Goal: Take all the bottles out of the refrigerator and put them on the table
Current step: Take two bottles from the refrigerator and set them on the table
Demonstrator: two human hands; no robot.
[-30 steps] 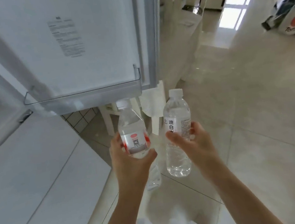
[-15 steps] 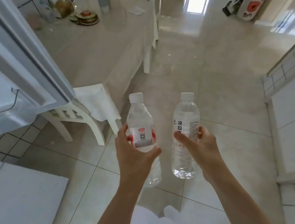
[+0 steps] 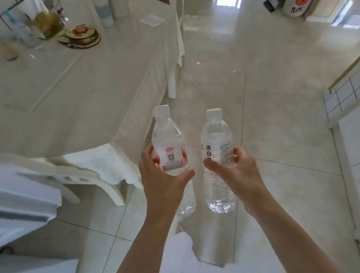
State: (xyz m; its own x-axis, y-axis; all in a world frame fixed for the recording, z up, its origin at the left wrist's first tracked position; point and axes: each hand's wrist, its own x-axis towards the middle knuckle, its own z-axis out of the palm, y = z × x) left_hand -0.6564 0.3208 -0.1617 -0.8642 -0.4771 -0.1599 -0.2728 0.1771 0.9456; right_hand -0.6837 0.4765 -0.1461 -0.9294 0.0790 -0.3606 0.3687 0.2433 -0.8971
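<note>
Left hand (image 3: 162, 184) and right hand (image 3: 237, 170) each grip a full, likely weighty, slippery bottle, red-labelled (image 3: 168, 146) and white-labelled (image 3: 217, 145), mid-body, near the worktop (image 3: 73, 86)

Stacked coasters (image 3: 81, 36) — white chair (image 3: 83, 171)

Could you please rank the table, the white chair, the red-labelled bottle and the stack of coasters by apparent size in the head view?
1. Table
2. White chair
3. Red-labelled bottle
4. Stack of coasters

The bottle is much nearer the camera, so its rank over the coasters is unsure.
</note>
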